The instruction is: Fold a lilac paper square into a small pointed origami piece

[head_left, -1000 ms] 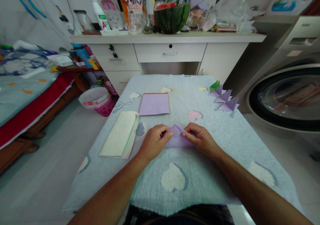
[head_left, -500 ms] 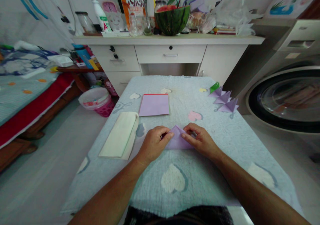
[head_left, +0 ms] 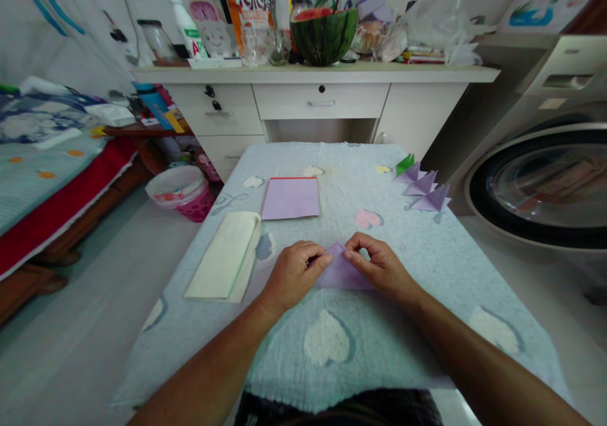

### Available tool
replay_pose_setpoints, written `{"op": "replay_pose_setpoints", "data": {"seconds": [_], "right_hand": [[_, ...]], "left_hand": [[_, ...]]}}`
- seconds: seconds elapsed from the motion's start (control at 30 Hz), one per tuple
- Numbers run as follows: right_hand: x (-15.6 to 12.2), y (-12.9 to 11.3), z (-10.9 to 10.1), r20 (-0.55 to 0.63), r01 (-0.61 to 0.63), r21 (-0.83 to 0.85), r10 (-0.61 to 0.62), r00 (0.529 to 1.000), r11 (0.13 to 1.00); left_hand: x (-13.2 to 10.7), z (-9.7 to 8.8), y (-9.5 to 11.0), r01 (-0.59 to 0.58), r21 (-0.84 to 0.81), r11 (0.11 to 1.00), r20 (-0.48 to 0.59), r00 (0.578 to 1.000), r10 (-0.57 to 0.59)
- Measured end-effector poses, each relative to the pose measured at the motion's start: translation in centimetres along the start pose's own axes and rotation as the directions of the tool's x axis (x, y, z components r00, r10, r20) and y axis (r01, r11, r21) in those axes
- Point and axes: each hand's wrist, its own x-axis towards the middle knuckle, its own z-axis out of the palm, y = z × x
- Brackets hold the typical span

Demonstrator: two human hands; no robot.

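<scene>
A purple sheet of origami paper [head_left: 342, 275], folded to a peak at its far edge, lies on the cloth-covered table in front of me. My left hand [head_left: 300, 269] pinches its left side near the peak, thumb on top. From the right, my right hand [head_left: 377, 256] pinches the paper close to the tip with thumb and forefinger. Beyond my left hand sits a stack of square paper [head_left: 291, 198], purple on top with a red edge showing. Folded pale-green paper [head_left: 224, 256] rests to the left of my hands.
Several folded paper pieces [head_left: 422, 186], purple and one green, stand in a row at the table's far right. A white cabinet [head_left: 327, 100] with a cut watermelon [head_left: 324, 37] on top is behind the table. A washing machine [head_left: 545, 160] stands right, a pink bin [head_left: 183, 192] left.
My right hand's fingertips have moved slightly left, onto the paper's peak. The left hand stays nearly where it was, and the whole view has shifted a little.
</scene>
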Motion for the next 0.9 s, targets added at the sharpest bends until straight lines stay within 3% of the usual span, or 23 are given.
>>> {"op": "replay_pose_setpoints", "data": {"seconds": [0.9], "right_hand": [[-0.18,0.27,0.24,0.021,-0.028,0.079,0.026,0.999,0.996]], "left_hand": [[-0.13,0.23,-0.42,-0.006,-0.043,0.999,-0.003,1.000,0.006]]}}
